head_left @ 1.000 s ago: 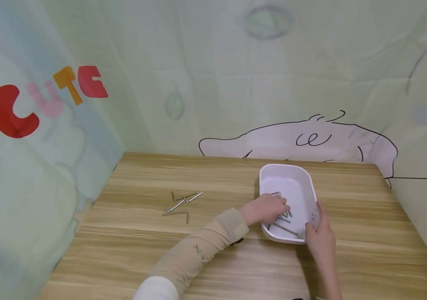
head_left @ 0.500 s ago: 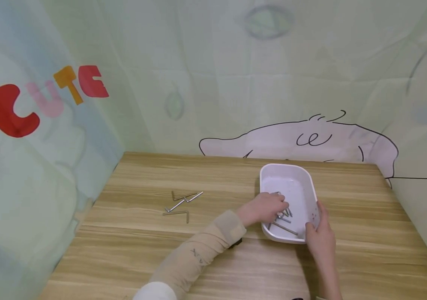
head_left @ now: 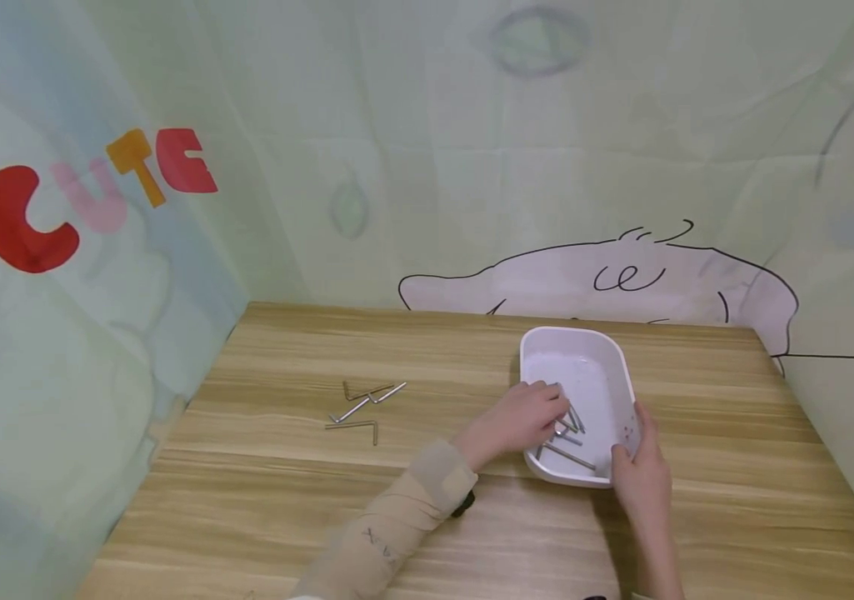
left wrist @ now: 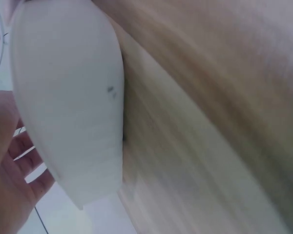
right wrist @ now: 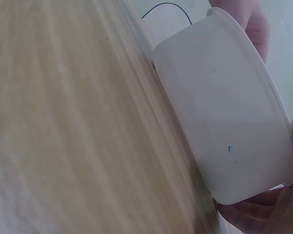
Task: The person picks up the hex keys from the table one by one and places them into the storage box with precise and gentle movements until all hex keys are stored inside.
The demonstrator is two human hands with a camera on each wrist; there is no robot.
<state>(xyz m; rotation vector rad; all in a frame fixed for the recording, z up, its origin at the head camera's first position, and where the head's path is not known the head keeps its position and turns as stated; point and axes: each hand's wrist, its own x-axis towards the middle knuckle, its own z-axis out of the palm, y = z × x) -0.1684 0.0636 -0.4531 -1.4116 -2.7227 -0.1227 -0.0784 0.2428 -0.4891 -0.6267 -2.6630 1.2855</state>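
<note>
A white plastic bin (head_left: 556,481) stands on the table with several metal hex keys (head_left: 569,456) lying toward its near left end. My left hand (head_left: 527,417) reaches over the bin's left rim, fingers bent down among the keys. Bits of metal show right beside those fingertips; I cannot tell whether they pinch a key. From the left wrist view, the left hand (left wrist: 10,170) has its fingers bent behind the bin wall (left wrist: 68,97). My right hand (head_left: 640,471) grips the right rim near the front corner, thumb on top; the right wrist view shows its fingers (right wrist: 254,209) under the bin's edge.
Several L-shaped hex keys (head_left: 352,425) lie loosely grouped on the left of the wood-grain table (head_left: 284,517). Behind stands a printed cloth backdrop (head_left: 434,167), meeting the table's back edge.
My left hand has drawn back slightly to the left inside the bin, its forearm shifting too, so more of the keys show. My right hand and the loose keys have stayed put.
</note>
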